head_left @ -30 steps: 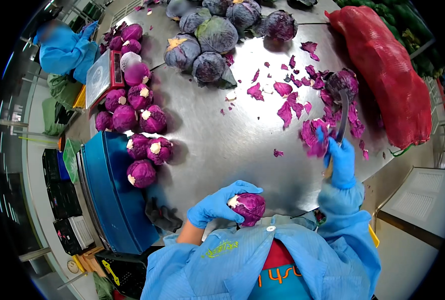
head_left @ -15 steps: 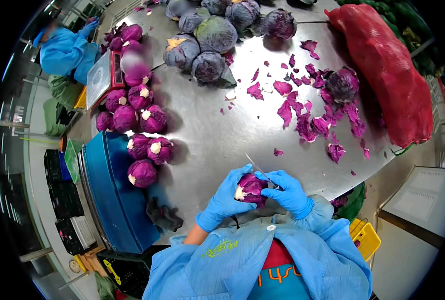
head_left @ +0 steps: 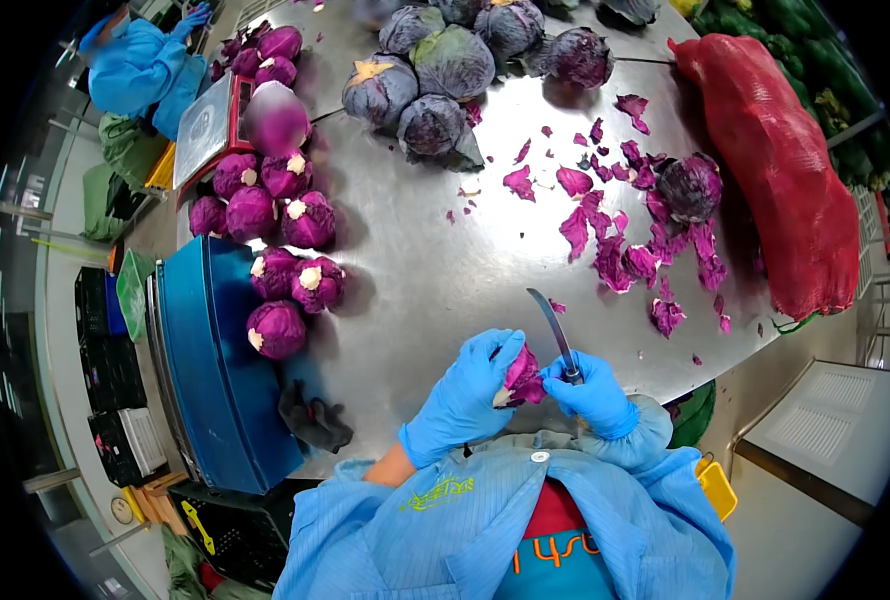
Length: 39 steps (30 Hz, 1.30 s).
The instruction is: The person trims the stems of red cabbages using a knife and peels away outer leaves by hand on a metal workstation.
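My left hand, in a blue glove, is closed around a small purple cabbage close to my body at the table's front edge. Much of the cabbage is hidden behind my fingers. In my gloved right hand is a knife with a curved blade, pointing up and away from me. The fingertips of that hand meet a loose edge of leaf on the cabbage's right side. Purple leaf scraps lie scattered on the metal table beyond the knife.
Trimmed purple cabbages line the left side by a scale and a blue bin. Untrimmed cabbages are piled at the back. A full red mesh sack lies right. Another person is at far left.
The knife has swung from lying across the cabbage to standing upright, apart from it. My left hand has turned, covering more of the cabbage. The view has shifted slightly.
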### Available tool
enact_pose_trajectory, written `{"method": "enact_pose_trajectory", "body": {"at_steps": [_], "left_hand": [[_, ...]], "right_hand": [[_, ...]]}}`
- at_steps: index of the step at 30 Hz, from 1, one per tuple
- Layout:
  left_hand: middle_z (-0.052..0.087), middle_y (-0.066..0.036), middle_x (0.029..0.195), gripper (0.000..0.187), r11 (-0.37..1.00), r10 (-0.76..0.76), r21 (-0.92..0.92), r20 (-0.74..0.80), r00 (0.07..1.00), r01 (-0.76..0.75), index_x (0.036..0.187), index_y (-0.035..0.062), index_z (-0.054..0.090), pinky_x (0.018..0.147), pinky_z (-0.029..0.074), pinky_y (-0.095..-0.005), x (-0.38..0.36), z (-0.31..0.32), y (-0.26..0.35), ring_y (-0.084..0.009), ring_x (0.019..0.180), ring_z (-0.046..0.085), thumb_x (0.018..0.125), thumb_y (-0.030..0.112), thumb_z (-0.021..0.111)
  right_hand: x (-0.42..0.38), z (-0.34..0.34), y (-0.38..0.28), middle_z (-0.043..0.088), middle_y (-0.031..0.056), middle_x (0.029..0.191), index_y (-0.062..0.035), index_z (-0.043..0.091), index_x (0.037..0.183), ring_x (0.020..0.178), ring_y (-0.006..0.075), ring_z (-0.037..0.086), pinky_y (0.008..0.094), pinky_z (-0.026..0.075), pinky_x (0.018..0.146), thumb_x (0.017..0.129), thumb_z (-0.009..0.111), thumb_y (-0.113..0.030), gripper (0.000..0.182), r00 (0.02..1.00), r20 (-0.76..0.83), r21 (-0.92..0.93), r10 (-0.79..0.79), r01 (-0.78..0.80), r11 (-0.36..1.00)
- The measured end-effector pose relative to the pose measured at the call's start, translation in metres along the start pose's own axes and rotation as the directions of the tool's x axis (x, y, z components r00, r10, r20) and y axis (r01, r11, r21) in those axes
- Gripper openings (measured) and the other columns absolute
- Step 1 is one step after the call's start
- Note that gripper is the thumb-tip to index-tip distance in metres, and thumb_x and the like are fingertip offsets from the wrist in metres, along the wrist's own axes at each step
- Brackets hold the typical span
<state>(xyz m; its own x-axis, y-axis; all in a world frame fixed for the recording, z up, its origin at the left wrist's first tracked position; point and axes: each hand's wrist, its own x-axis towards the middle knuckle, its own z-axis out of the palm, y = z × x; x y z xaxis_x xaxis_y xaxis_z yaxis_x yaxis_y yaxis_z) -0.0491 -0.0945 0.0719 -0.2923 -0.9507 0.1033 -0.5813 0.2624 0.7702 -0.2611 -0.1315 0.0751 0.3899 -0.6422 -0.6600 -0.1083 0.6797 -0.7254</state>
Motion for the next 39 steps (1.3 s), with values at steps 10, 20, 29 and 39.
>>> {"method": "enact_pose_trajectory", "body": {"at_steps": [10,20,29,39], "left_hand": [[0.05,-0.019,0.124,0.086,0.991,-0.135,-0.02,0.016,0.991,0.135,0.138,-0.0007,0.039,0.101,0.042,-0.0403,0.01,0.018,-0.014,-0.0355,0.117,0.049,0.064,0.015,0.079],[0.05,-0.015,0.138,0.107,0.607,-0.22,-0.656,0.403,0.888,0.448,0.146,0.0002,0.031,0.109,0.037,-0.0341,-0.018,-0.013,-0.031,-0.023,0.125,0.049,0.057,0.015,0.088],[0.046,-0.015,0.142,0.11,0.47,-0.294,-0.671,0.493,0.819,0.573,0.148,-0.0015,0.026,0.112,0.032,-0.0357,-0.042,-0.011,-0.019,-0.0232,0.131,0.045,0.058,0.015,0.086],[0.058,-0.014,0.124,0.078,0.676,0.01,-0.602,0.584,0.812,0.425,0.131,0.0051,0.052,0.099,0.043,-0.0362,-0.042,0.007,-0.041,-0.0269,0.111,0.057,0.065,0.031,0.084]], "right_hand": [[-0.001,0.016,-0.052,0.06,0.0002,0.076,-0.0029,0.066,0.104,0.058,0.0049,0.051,0.0217,0.039,0.045,0.087,0.067,-0.01,0.018,0.957,-0.108,0.155,-0.269,0.283,0.946],[0.045,-0.004,-0.005,0.066,0.0047,0.101,-0.0066,0.062,0.125,0.089,0.0135,0.062,0.0265,0.049,0.085,0.089,0.068,-0.015,0.038,0.905,0.182,-0.237,-0.386,0.421,0.875],[0.0,0.023,0.01,0.057,0.0111,0.115,-0.0121,0.056,0.132,0.108,0.0227,0.057,0.0321,0.047,0.093,0.078,0.079,-0.027,0.061,0.873,0.421,-0.464,-0.249,0.442,0.767],[0.001,0.017,0.002,0.059,0.0059,0.088,-0.0141,0.066,0.103,0.073,0.0245,0.062,0.0365,0.049,0.059,0.083,0.071,-0.035,0.03,0.734,0.618,-0.663,-0.283,0.68,0.314]]}}
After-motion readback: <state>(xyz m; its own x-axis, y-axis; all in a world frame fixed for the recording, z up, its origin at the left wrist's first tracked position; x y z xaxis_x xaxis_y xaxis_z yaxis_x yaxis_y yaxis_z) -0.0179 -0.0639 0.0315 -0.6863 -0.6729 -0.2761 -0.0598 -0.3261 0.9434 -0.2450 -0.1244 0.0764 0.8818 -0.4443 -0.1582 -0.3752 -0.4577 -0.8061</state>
